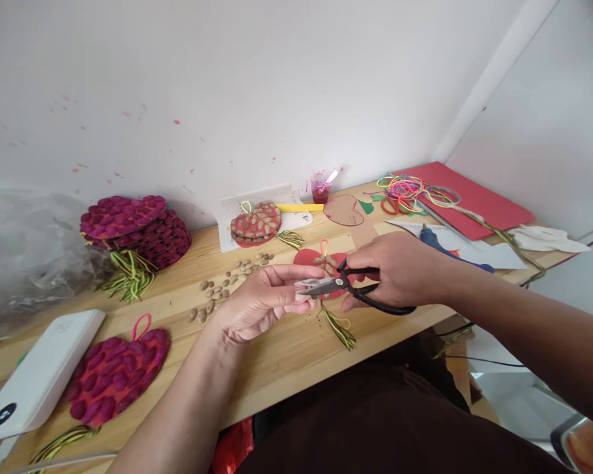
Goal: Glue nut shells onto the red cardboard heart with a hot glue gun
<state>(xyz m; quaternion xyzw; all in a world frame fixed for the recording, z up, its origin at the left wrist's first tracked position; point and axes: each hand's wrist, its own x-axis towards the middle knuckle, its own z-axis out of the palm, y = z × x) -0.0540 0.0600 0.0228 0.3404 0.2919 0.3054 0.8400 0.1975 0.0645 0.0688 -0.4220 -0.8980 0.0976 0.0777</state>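
My right hand (393, 268) grips a pair of scissors (340, 282) by their black handles, the blades pointing left. At the blade tips, my left hand (259, 296) is closed in a pinch; what its fingers hold is too small to make out. Below both hands lies a red heart-shaped card (304, 260), partly hidden by them. It carries a few tan, peanut-shell-like pieces (327, 264), a pink loop (325, 247) at the top and a green tassel (340, 329) below. Loose brown pieces (219, 291) of the same kind are scattered left of the card.
Finished-looking magenta pieces are stacked (138, 227) at the left; another (121, 372) lies by a white power bank (44, 368). Behind are a tan-studded piece (257, 224) and a cup (321, 191). Coloured cords (405, 191), red card (474, 197) and a blue glue gun (449, 251) lie right.
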